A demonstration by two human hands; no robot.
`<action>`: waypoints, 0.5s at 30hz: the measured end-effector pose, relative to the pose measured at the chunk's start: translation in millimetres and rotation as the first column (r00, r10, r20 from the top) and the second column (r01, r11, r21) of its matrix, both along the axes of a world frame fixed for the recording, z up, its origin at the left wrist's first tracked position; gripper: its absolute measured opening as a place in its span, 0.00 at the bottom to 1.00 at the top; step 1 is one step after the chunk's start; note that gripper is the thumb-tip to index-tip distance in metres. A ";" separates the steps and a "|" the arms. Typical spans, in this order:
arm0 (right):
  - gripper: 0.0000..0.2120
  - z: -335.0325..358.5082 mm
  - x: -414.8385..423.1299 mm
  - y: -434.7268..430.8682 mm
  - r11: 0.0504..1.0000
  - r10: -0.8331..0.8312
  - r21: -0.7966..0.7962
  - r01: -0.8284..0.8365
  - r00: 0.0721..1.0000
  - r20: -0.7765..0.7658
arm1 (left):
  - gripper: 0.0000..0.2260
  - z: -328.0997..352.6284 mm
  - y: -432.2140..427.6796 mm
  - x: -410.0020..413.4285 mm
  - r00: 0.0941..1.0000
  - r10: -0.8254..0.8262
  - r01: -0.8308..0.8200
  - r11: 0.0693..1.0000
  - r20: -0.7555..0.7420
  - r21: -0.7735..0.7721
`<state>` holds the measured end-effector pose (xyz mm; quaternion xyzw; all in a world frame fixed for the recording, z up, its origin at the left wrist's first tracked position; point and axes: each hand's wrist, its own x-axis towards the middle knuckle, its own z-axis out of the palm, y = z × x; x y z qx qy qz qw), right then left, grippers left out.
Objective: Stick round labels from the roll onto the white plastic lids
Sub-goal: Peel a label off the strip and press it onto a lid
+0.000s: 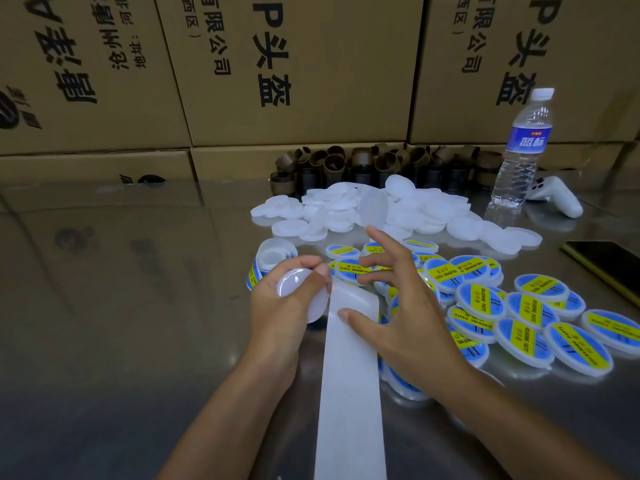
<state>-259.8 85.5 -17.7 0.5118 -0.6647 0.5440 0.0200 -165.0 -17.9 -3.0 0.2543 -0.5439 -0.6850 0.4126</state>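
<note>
The left hand grips a blank white round plastic lid just beside the left edge of a translucent white backing strip, which runs lengthwise from the hands toward the viewer. The right hand, fingers spread wide, holds nothing and presses its thumb on the strip. The blue-and-yellow label roll lies just beyond the left hand. A shiny grey metal table bears everything, with brown cardboard boxes behind.

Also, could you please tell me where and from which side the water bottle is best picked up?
Wrap the fingers round the water bottle at its ribbed middle, just below the blue label, coming from the front. It stands upright with its cap on. The cartons close off the back, and the white controller lies close on its right.
</note>
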 end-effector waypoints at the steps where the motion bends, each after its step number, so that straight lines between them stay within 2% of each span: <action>1: 0.46 -0.6 -0.5 -0.3 1.000 -0.009 0.006 0.009 1.000 0.003 | 0.09 0.5 -0.6 0.5 1.000 0.002 -0.002 1.000 -0.018 0.011; 5: 0.47 -2.6 -3.3 -1.2 0.998 -0.056 0.019 0.056 0.998 -0.012 | 0.08 1.5 -3.9 1.0 0.995 0.007 -0.003 0.999 -0.104 0.038; 9: 0.48 -2.3 -3.3 -1.4 0.998 -0.067 0.019 0.068 0.998 -0.015 | 0.02 3.0 -2.7 0.8 0.961 -0.153 0.182 0.977 -0.229 0.111; 11: 0.48 -1.5 -1.9 -1.0 0.998 -0.064 0.015 0.064 0.997 -0.032 | 0.07 1.2 -0.4 -0.3 0.938 -0.239 0.278 0.951 -0.249 0.133; 15: 0.41 2.3 2.6 0.4 0.998 -0.021 -0.059 0.022 1.000 0.010 | 0.10 -0.3 1.0 -2.3 0.928 -0.291 0.327 0.936 -0.234 0.133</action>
